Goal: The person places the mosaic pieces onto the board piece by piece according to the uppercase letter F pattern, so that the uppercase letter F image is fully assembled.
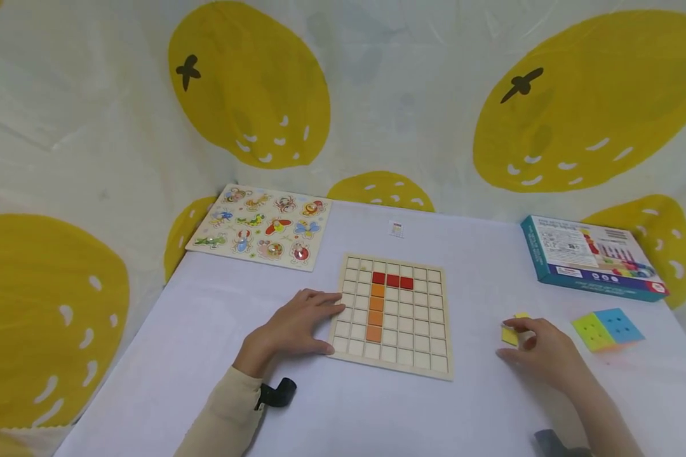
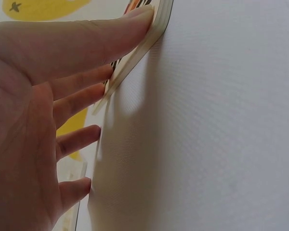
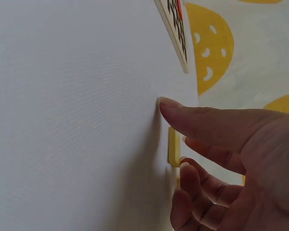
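Observation:
A wooden grid board (image 1: 420, 329) lies flat on the white table. In its grid sit a row of red square tiles (image 1: 392, 280) and, below their left end, a column of orange tiles (image 1: 375, 313). My left hand (image 1: 298, 324) rests at the board's left edge, fingers spread, with thumb and fingertips on the rim. Off to the right, my right hand (image 1: 549, 352) hovers over a yellow tile (image 1: 509, 336) on the table, thumb and fingers apart around it. The right wrist view shows this yellow tile (image 3: 173, 147) between them; another yellow tile (image 1: 522, 315) lies just behind.
A cube puzzle (image 1: 608, 329) stands right of my right hand. Farther back lies a teal-edged game box (image 1: 594, 257). An insect peg puzzle (image 1: 260, 226) is at the back left, and a small printed card (image 1: 396, 229) lies behind the board. A fruit-patterned curtain (image 1: 403, 108) closes off the back.

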`<state>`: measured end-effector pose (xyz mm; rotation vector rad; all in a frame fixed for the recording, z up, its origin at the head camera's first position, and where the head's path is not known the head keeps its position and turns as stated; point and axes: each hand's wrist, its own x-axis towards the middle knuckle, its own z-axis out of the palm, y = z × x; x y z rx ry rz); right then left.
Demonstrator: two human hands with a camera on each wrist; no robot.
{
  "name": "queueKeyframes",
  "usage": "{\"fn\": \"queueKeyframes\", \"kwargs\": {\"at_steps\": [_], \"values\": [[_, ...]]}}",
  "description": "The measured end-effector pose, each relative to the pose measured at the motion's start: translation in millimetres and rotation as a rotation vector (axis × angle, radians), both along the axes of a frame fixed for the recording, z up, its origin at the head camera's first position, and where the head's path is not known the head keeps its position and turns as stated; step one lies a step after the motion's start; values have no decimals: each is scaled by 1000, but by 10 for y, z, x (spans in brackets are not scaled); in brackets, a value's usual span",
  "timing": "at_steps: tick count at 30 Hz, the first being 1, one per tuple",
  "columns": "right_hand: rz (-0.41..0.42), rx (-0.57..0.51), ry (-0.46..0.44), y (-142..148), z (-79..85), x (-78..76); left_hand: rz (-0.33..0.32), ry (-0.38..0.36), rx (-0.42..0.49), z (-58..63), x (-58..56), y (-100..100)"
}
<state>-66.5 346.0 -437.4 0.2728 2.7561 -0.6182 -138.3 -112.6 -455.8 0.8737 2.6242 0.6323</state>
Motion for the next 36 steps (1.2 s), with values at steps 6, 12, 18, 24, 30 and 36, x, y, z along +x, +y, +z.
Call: {"fn": "queueKeyframes", "kwargs": {"at_steps": [6, 12, 18, 24, 30, 36], "values": [[-17, -44, -38, 109, -67, -3, -1, 1, 0, 7, 15, 8], [-57, -75, -75, 182, -103, -9, -3, -4, 7, 30, 19, 8], [-115, -89, -103, 179, -97, -8, -1, -11, 5, 34, 11, 12], [-132, -104, -116, 157, -82, -13, 1, -7, 11, 35, 7, 7], [-147, -114, -128, 153, -56, -9, -9, -1, 5, 8, 1, -1], [-173, -163, -98, 141, -5, -25, -7, -6, 8, 16, -2, 0]]}}
